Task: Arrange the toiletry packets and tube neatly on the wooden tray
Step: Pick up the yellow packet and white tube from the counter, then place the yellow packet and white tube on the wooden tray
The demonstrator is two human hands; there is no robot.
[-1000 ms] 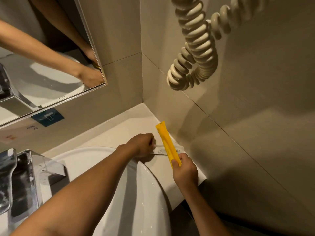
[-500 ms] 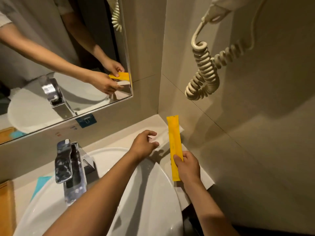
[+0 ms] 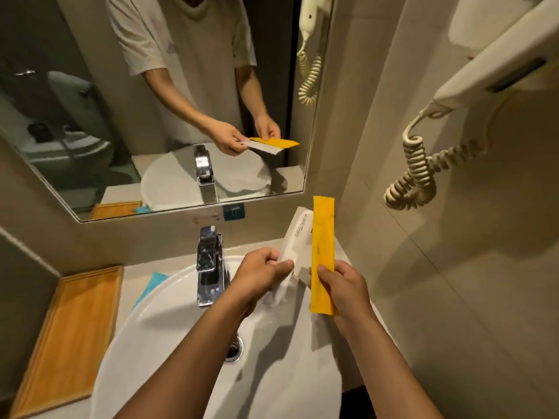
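My right hand [image 3: 344, 290] grips a long yellow packet [image 3: 323, 237] near its lower end and holds it upright above the right side of the basin. My left hand [image 3: 260, 275] is closed on a white packet [image 3: 298, 234] with small print, tilted just left of the yellow one; the two packets nearly touch. A wooden tray [image 3: 72, 337] lies bare on the counter at the far left. A teal packet [image 3: 151, 287] lies flat between the tray and the basin, partly hidden by the basin rim.
A white round basin [image 3: 169, 328] fills the middle, with a chrome tap [image 3: 210, 267] behind it. A mirror [image 3: 121, 116] hangs above. A wall hair dryer [image 3: 499, 71] with coiled cord [image 3: 417, 176] juts out at right.
Both hands have lifted off the right counter corner and drawn back over the basin. The left hand now holds the white packet. The view has pulled back, revealing tap, tray and teal packet.
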